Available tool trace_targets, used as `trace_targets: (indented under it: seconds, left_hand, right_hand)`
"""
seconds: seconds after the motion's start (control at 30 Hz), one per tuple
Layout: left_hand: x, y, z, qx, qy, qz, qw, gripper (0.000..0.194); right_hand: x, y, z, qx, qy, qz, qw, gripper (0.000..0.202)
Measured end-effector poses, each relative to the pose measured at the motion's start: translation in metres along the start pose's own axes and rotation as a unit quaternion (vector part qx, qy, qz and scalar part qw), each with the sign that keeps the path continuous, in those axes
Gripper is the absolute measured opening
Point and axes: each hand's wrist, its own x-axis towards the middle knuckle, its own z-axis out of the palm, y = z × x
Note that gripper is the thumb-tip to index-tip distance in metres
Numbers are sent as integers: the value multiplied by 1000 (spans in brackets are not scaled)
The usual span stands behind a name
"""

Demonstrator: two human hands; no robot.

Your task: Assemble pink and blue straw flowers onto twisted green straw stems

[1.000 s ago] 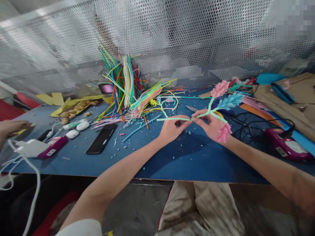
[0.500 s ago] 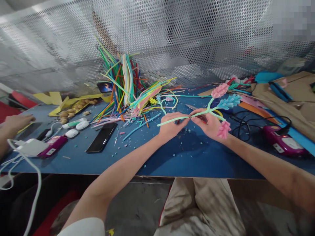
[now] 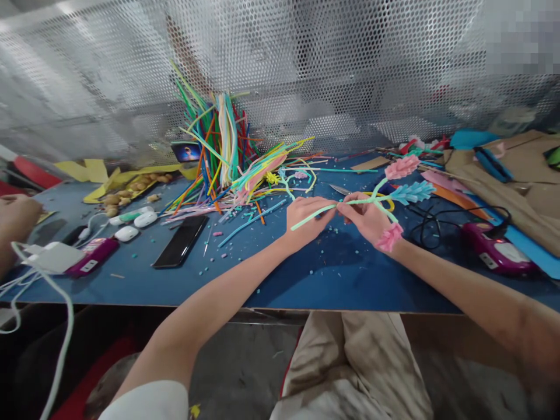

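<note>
Between my two hands is a pipe-cleaner flower stem (image 3: 312, 216), pale green, its plain end running to the left across my left hand (image 3: 308, 219). That hand pinches the stem near its middle. My right hand (image 3: 367, 216) pinches it just beside, fingertips almost meeting the left ones. To the right the stem branches out to a pink flower head (image 3: 401, 167), a light-blue one (image 3: 415, 192) and another pink one (image 3: 389, 237) that lies over my right wrist. Scissors (image 3: 340, 190), partly hidden, lie behind my hands.
A bundle of coloured pipe cleaners (image 3: 225, 140) stands before the perforated metal screen (image 3: 280, 70). A phone (image 3: 181, 242) lies left, near a purple power strip (image 3: 93, 256). Another purple power strip (image 3: 499, 248) and cardboard (image 3: 490, 166) are right. A co-worker's hand (image 3: 20, 216) is far left.
The flower stem has slid and turned slightly to the right with its flower heads, and its plain end sticks out less to the left. Both hands still pinch it.
</note>
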Motion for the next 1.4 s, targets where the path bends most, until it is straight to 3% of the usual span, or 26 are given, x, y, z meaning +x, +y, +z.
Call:
trace_targets:
  seconds: [0.1, 0.23, 0.33, 0.43, 0.53, 0.6, 0.67, 0.83, 1.07, 1.23, 1.4]
  left_hand:
    - [2, -2, -2, -59, 19, -33, 998, 13]
    - [6, -10, -10, -67, 54, -50, 995, 14]
    - [8, -18, -18, -39, 67, -35, 996, 16]
    - [9, -25, -23, -8, 59, -17, 998, 18]
    - [8, -29, -23, 6, 39, -6, 999, 17]
    - [6, -29, -21, 8, 35, 0, 999, 16]
    - [4, -28, -20, 4, 29, 12, 999, 14]
    - [2, -22, -21, -10, 1, 34, 999, 15]
    - [0, -18, -22, -19, -33, 34, 999, 15]
    - [-3, -18, -18, -26, -64, -31, 997, 19]
    - [-1, -16, -15, -87, -80, -111, 987, 24]
  right_hand:
    - [7, 8, -9, -83, -72, -47, 993, 27]
    - [20, 13, -32, -140, -105, -96, 980, 21]
    - [29, 10, -54, -62, -154, -93, 982, 32]
    - [34, 8, -71, 4, -231, -89, 969, 68]
    - [33, 13, -74, 132, -290, -52, 946, 73]
    - [29, 17, -69, 176, -268, -41, 946, 64]
    - [24, 19, -61, 196, -205, -48, 958, 45]
    - [10, 6, -40, 155, -116, -16, 981, 21]
    - [7, -4, -34, 104, -92, 20, 990, 26]
    - [10, -2, -38, 58, -76, -7, 995, 22]
    - [13, 5, -46, -59, -84, -26, 994, 24]
